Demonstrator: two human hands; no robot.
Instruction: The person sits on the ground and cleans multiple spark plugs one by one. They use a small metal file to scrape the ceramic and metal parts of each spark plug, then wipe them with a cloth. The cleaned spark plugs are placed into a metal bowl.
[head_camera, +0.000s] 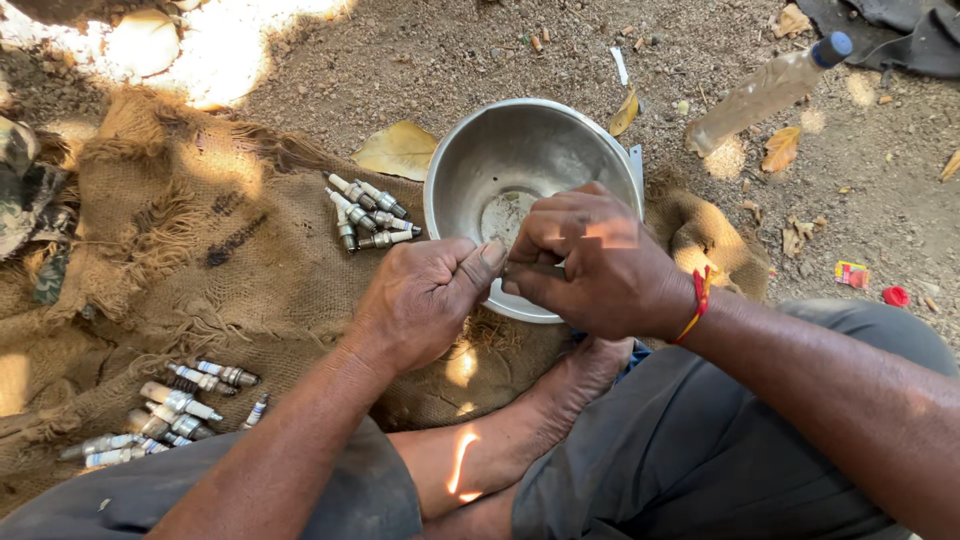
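Left hand (425, 300) and right hand (590, 262) were clenched together on a small thin part (530, 268), mostly hidden, axis approx. left-right, over the near rim of the steel bowl (470, 160). Spark plugs (368, 212) lay just left of it.

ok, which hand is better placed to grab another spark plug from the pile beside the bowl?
Left, probably. The left hand sits closer to the spark plugs lying on the burlap left of the metal bowl. The right hand is over the bowl, farther from them.
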